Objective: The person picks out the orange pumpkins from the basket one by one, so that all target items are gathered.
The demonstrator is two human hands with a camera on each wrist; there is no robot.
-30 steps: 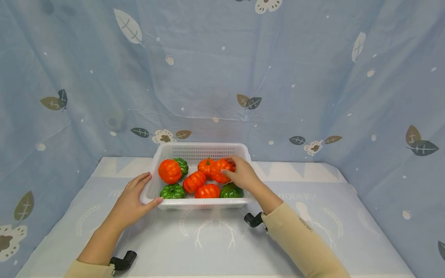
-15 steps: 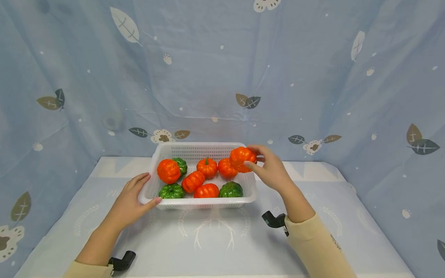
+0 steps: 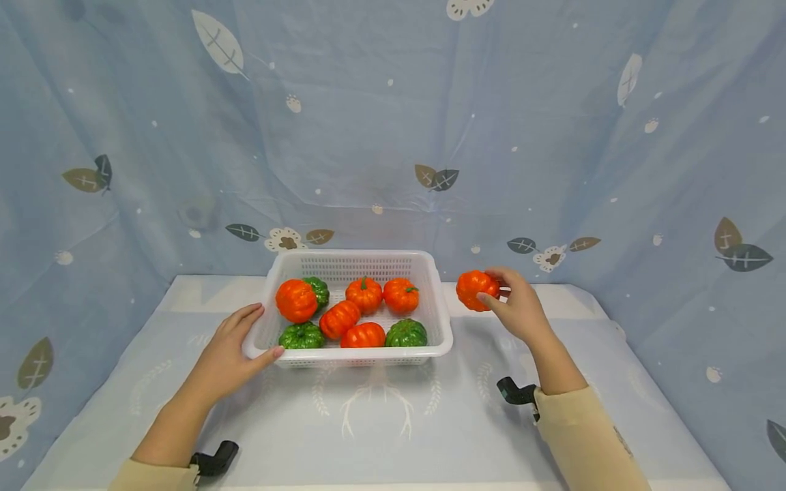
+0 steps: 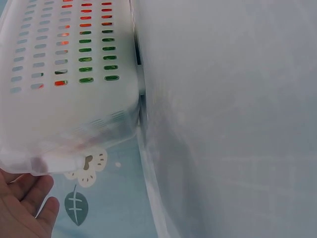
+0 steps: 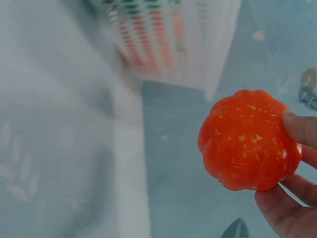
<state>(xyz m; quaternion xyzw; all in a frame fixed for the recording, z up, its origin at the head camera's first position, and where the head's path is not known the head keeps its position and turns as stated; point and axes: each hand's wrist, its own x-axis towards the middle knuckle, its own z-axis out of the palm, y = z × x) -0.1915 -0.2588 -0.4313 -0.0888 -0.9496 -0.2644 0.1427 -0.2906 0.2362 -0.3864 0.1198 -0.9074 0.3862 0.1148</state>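
My right hand [image 3: 516, 303] pinches a small orange-red pumpkin [image 3: 477, 290] between thumb and fingers, to the right of the basket. In the right wrist view the ribbed pumpkin [image 5: 247, 141] shows yellowish flecks, with the thumb on one side and fingertips on the other. The white plastic basket [image 3: 350, 354] stands at the middle back of the table. Across its front left corner rests my left hand [image 3: 230, 354], fingers along the left rim and thumb on the front rim. Inside lie several orange pumpkins [image 3: 364, 294] and three green ones [image 3: 406, 333].
A pale patterned cloth covers the table [image 3: 381, 436]. Behind and on both sides hangs a blue curtain [image 3: 368, 136] with leaf and flower prints. A black mount [image 3: 216, 459] sits at the left wrist, and another black mount [image 3: 517, 391] at the right.
My right hand has lifted the orange pumpkin out of the basket's right side and carried it right, past the rim. The left hand stays at the basket's corner.
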